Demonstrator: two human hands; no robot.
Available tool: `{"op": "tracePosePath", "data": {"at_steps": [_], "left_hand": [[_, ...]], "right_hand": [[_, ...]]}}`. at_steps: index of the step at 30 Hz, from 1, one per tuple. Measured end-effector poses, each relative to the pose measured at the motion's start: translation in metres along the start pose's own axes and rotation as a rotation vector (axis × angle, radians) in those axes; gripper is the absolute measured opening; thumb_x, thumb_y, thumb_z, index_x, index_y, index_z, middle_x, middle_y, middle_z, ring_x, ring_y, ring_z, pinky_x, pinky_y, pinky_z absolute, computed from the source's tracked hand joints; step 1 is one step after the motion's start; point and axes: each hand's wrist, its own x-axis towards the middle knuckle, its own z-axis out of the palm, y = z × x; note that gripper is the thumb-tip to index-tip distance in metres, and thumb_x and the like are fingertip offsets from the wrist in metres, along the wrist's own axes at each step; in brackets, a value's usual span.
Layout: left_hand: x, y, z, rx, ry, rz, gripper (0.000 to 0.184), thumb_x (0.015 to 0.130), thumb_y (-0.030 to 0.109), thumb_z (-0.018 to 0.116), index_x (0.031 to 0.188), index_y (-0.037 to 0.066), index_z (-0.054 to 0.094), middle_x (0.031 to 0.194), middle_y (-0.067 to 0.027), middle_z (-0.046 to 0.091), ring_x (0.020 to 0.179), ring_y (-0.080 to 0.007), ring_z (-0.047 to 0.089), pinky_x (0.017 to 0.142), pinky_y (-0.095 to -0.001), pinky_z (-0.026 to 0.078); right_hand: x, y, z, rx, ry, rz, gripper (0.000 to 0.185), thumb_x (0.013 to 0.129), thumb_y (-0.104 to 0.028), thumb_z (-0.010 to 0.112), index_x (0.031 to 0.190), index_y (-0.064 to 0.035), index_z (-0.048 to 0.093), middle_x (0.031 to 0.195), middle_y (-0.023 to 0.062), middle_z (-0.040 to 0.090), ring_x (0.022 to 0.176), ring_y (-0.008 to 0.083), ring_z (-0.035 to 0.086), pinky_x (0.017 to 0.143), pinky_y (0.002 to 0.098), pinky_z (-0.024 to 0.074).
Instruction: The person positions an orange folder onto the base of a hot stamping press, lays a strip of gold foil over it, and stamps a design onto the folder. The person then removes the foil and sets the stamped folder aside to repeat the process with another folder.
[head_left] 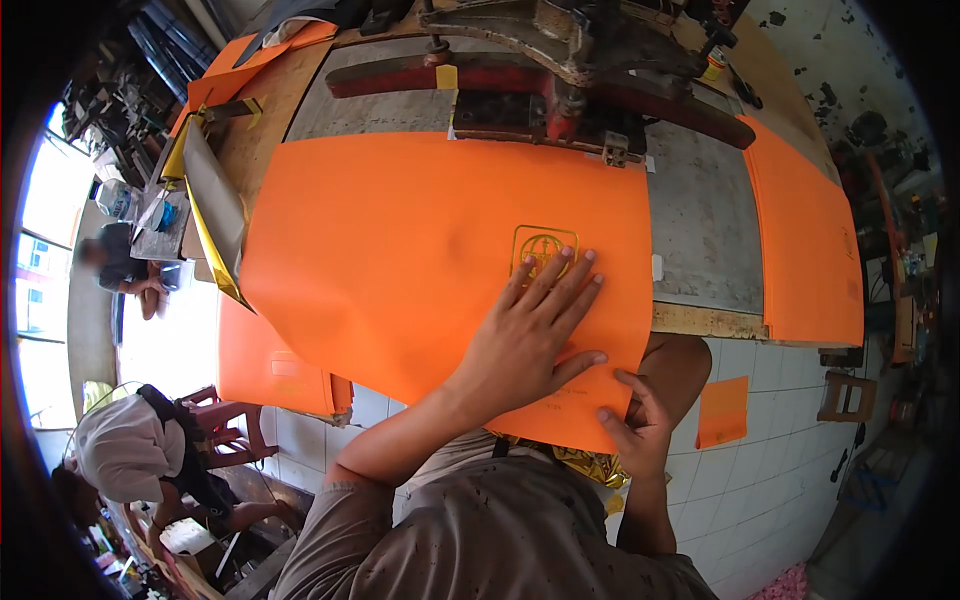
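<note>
Your left hand [532, 325] is splayed flat, grasping nothing, partly over one gold emblem [541, 243] on one big orange sheet [420, 230]; your right hand [645, 428] pinches its 4 o'clock edge.

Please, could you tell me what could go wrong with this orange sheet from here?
The left hand lies flat over part of the gold emblem; if the gold is not firmly fixed, it may smear.

The orange sheet reaches past the near edge of the table and bows at its near left side, so it might crease.

The gold foil hangs close to the sheet's left side and could catch on it.
</note>
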Motion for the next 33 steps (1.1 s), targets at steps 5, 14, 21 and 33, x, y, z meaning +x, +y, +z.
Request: {"op": "tracePosePath", "data": {"at_steps": [5,14,21,33], "left_hand": [[-0.019,-0.026,-0.026,0.139,0.073,-0.240,0.077,0.097,0.047,0.064,0.157,0.005,0.040,0.167,-0.0150,0.031,0.155,-0.0365,0.028,0.124,-0.0559,0.022],[-0.061,-0.072,-0.053,0.377,0.192,-0.559,0.070,0.100,0.044,0.059,0.157,0.006,0.042,0.166,-0.0168,0.033,0.154,-0.0387,0.028,0.124,-0.0547,0.020],[-0.046,-0.038,-0.038,0.168,0.117,-0.342,0.073,0.094,0.053,0.066,0.155,0.017,0.049,0.166,-0.0254,0.026,0.154,-0.0431,0.026,0.123,-0.0590,0.018],[-0.069,-0.072,-0.055,0.360,0.289,-0.634,0.071,0.093,0.049,0.069,0.152,0.014,0.052,0.163,-0.0242,0.033,0.152,-0.0416,0.029,0.124,-0.0573,0.017]], "right_hand": [[-0.002,0.003,0.001,-0.011,0.027,-0.075,0.049,0.093,0.002,0.072,0.138,0.0093,0.055,0.133,0.0149,0.061,0.119,0.0208,0.064,0.099,0.0327,0.0531],[-0.002,0.007,-0.001,-0.031,0.004,-0.116,0.049,0.093,0.002,0.073,0.137,0.0103,0.054,0.135,0.0156,0.059,0.125,0.0229,0.060,0.104,0.0348,0.0495],[0.001,0.003,0.001,-0.030,0.019,-0.096,0.051,0.091,0.002,0.074,0.138,0.0103,0.054,0.134,0.0162,0.059,0.127,0.0242,0.059,0.105,0.0361,0.0486],[-0.002,0.002,0.000,-0.035,0.029,-0.078,0.051,0.091,0.000,0.075,0.137,0.0104,0.054,0.131,0.0158,0.060,0.127,0.0249,0.058,0.107,0.0367,0.0465]]}}
